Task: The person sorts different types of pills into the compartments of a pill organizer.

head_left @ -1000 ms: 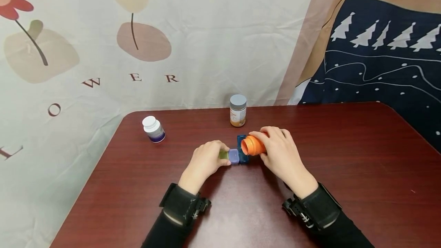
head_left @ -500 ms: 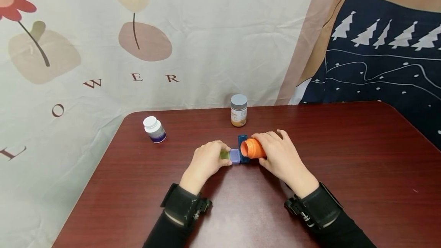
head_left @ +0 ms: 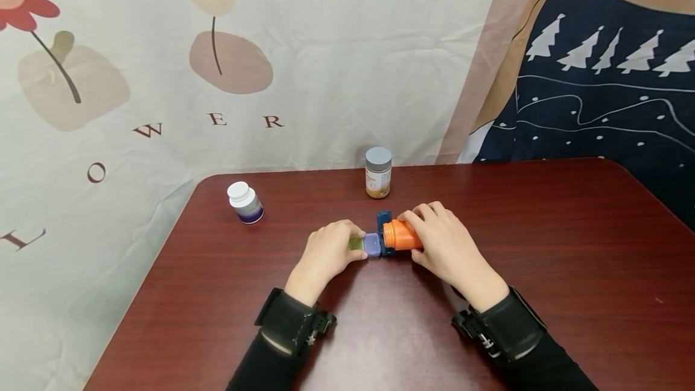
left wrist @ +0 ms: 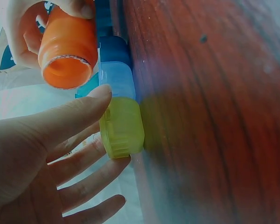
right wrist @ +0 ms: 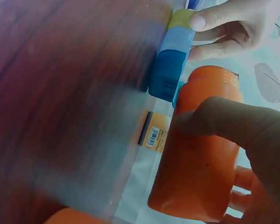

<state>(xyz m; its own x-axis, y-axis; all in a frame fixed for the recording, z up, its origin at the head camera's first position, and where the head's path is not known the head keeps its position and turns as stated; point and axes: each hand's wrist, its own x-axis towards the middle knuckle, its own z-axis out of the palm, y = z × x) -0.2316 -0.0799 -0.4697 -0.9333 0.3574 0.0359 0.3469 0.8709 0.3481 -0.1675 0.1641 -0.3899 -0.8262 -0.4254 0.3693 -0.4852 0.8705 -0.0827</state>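
A small pill organizer with green, lilac and dark blue compartments (head_left: pixel 372 245) lies on the table. My left hand (head_left: pixel 328 249) pinches its green end (left wrist: pixel 123 128) between thumb and fingers. The dark blue lid (head_left: pixel 383 219) stands raised at the far side. My right hand (head_left: pixel 447 246) grips an uncapped orange pill bottle (head_left: pixel 400 235), tipped onto its side with the mouth toward the left. In the left wrist view the bottle's mouth (left wrist: pixel 66 72) is above the dark blue compartment (left wrist: pixel 115 49). I see no pills, and the inside of that compartment is hidden.
A white bottle with a purple band (head_left: pixel 245 204) stands at the table's back left. Behind the organizer stands a grey-lidded jar (head_left: pixel 377 174). In the right wrist view, part of another orange object (right wrist: pixel 74 217) shows at the bottom edge. A printed cloth (head_left: pixel 326 77) hangs behind the table.
The orange bottle has turned in my right hand's grip, so its mouth now faces left and less of its inside shows. My left hand keeps its pinch on the organizer.
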